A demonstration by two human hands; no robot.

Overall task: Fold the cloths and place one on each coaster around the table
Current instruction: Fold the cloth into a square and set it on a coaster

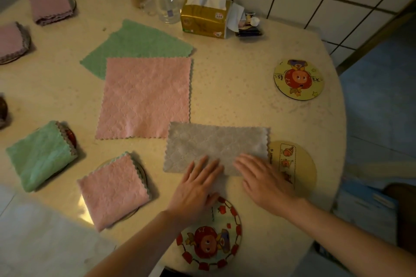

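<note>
A: Grey waffle-textured cloth (216, 146), half-folded, near desk (236, 87) front edge; long axis left-right.

B: Left hand (195, 189), right hand (263, 182) flat-fingered, pressing its near edge. Next fold runs sideways; either hand reaches.

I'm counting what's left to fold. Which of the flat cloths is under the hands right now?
The grey cloth, already folded in half, near the table edge. The pink cloth and green cloth lie untouched farther back.
</note>
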